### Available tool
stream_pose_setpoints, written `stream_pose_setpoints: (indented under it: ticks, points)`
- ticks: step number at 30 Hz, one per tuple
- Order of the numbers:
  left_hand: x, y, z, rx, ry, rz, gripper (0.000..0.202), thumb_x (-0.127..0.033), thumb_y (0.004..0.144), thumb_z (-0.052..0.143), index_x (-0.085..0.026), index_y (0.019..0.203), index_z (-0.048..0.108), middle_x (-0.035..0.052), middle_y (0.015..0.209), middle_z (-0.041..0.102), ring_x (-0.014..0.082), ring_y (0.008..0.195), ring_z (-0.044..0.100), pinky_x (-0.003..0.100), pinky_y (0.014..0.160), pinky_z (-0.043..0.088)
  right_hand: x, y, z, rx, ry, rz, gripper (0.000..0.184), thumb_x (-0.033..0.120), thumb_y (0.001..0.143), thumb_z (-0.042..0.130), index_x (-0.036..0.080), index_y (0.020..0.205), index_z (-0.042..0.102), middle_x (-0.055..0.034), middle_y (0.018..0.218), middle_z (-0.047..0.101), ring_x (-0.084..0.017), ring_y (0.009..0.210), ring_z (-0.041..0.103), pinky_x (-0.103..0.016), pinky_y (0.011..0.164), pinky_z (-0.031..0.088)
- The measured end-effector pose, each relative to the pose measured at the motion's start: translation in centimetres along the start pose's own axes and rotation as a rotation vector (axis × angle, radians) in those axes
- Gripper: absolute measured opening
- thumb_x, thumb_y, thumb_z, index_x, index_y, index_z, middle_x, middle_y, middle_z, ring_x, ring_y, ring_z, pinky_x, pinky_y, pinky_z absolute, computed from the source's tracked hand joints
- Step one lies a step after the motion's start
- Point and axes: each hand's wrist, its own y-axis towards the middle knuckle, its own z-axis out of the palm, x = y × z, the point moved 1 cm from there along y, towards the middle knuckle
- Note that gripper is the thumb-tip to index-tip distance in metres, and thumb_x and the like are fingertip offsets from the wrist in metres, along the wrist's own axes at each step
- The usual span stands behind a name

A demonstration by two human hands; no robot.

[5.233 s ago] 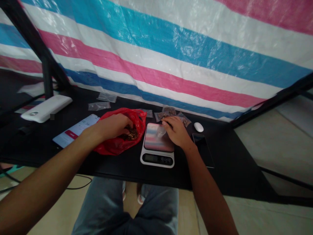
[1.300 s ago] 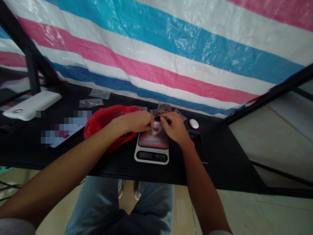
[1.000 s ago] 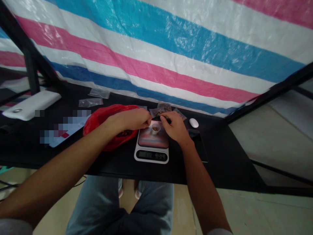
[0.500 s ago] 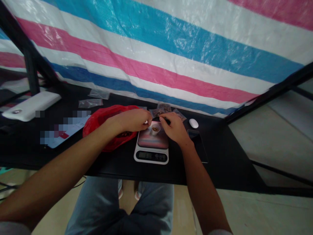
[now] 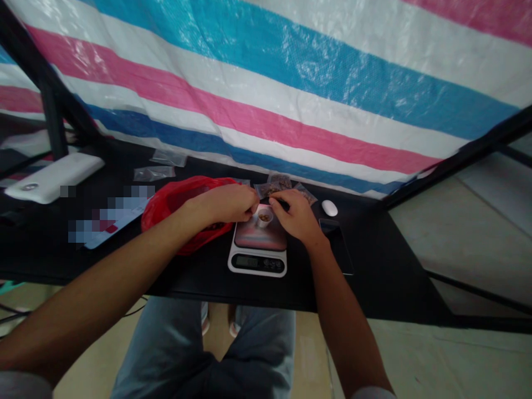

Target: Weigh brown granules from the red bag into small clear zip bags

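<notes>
A small white cup (image 5: pixel 265 218) with brown bits inside stands on the plate of a white kitchen scale (image 5: pixel 257 262). My left hand (image 5: pixel 240 203) is just left of the cup's rim, fingers curled and pressed together; what they hold, if anything, is hidden. On the other side, my right hand (image 5: pixel 296 216) hovers at the cup's upper right, thumb and forefinger drawn into a pinch. Anything between those fingertips is too small to name. Beneath my left forearm lies an open red plastic bag (image 5: pixel 160 208), its dark contents partly covered. The scale's digits cannot be read.
Clear bags of brown pieces (image 5: pixel 279 182) lie behind the scale. To the right are a white computer mouse (image 5: pixel 330 208) and a dark phone-like slab (image 5: pixel 338 246). Empty-looking clear bags (image 5: pixel 154 174) and a white device (image 5: pixel 54 178) are at left. A striped sheet (image 5: pixel 266 105) hangs behind.
My left fingers have shifted slightly and turned down beside the cup; a pale spot at their tips no longer shows. My right hand has barely moved, and the cup stays in place.
</notes>
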Motion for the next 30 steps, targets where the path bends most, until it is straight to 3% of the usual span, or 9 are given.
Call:
stream_pose_setpoints:
  ticks: [11,21,24,30]
  points:
    - [1.3,0.1,0.4,-0.006,-0.054,0.022,0.017,-0.011,0.087,0.064,-0.016,0.088,0.079,0.0065,0.099,0.076,0.0168,0.079,0.066,0.026,0.074,0.045,0.0,0.0,0.1,-0.003,0.0,-0.007,0.017,0.022,0.098,0.061,0.02,0.097,0.078,-0.0095,0.101,0.081,-0.027,0.097,0.072,-0.042,0.094,0.05]
    - [1.0,-0.5,0.1,-0.018,-0.038,0.004,0.02,-0.009,0.088,0.062,-0.016,0.091,0.08,0.0055,0.086,0.077,0.0168,0.073,0.061,0.028,0.07,0.039,0.1,0.0,0.1,0.004,0.004,-0.002,0.016,0.021,0.098,0.062,0.021,0.094,0.078,-0.008,0.099,0.081,-0.027,0.097,0.072,-0.041,0.093,0.05]
    - [1.1,-0.5,-0.4,-0.016,-0.041,0.013,0.02,-0.01,0.087,0.063,-0.017,0.091,0.081,0.0047,0.089,0.079,0.0171,0.075,0.064,0.027,0.071,0.04,0.0,0.1,0.1,0.013,0.005,-0.003,0.016,0.021,0.098,0.062,0.02,0.094,0.078,-0.0085,0.1,0.081,-0.027,0.097,0.072,-0.042,0.093,0.05]
    - [-0.6,-0.4,-2.4,-0.138,-0.129,0.089,0.018,-0.02,0.091,0.066,-0.022,0.099,0.081,0.0021,0.101,0.08,0.0169,0.087,0.071,0.025,0.077,0.045,-0.1,0.1,0.1,0.04,0.021,-0.012,0.017,0.019,0.098,0.061,0.021,0.096,0.078,-0.0071,0.099,0.081,-0.025,0.096,0.072,-0.04,0.093,0.048]
